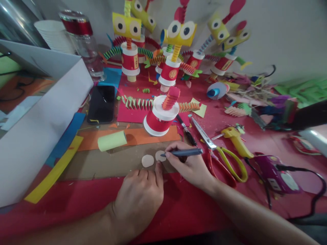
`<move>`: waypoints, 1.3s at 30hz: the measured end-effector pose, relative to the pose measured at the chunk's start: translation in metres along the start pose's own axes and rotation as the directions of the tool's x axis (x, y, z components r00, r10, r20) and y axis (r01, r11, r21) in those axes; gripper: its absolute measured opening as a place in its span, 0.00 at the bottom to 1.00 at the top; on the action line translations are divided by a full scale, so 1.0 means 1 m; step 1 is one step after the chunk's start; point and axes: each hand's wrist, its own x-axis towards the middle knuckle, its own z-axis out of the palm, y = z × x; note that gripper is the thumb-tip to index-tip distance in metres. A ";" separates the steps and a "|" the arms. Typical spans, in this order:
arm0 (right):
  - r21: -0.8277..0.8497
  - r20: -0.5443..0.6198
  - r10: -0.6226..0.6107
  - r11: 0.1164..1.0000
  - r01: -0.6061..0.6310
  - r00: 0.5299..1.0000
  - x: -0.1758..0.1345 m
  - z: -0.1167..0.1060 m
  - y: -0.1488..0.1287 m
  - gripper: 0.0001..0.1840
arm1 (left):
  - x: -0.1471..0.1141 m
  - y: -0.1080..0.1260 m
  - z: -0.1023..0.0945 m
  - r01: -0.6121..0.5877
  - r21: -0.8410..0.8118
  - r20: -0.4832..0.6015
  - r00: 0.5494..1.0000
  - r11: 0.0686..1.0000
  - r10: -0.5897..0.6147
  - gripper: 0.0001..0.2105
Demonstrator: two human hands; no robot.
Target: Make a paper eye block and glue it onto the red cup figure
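Observation:
My right hand grips a dark marker pen, its tip on a small white paper circle. My left hand is closed apart from its index finger, which presses on the lower edge of that circle; the thumb is hidden. Just left of it a second paper circle lies loose on the brown cardboard. Beyond my hands stands a red-and-white paper cup with folded-paper arms and a folded red strip on top. A pale yellow paper tube rests on an orange strip.
Scissors, a black pen, a yellow glue gun and a purple power box lie to the right. A phone and white box are left. Several paper-cup figures stand behind; paper scraps are heaped at back right.

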 end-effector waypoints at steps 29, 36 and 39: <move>-0.061 0.001 -0.015 0.998 0.015 1.000 -0.003 0.003 0.003 0.04 | 0.002 -0.001 0.001 0.001 -0.015 -0.019 1.000 1.000 -0.002 0.19; -0.044 -0.040 0.048 0.998 -0.050 0.998 -0.002 0.002 0.002 0.03 | 0.000 -0.001 0.002 -0.001 -0.031 -0.031 1.000 1.000 0.000 0.17; -0.032 -0.064 0.055 0.998 -0.057 0.996 0.000 0.003 0.002 0.04 | 0.000 -0.001 0.003 -0.005 -0.021 -0.026 1.000 1.000 0.004 0.17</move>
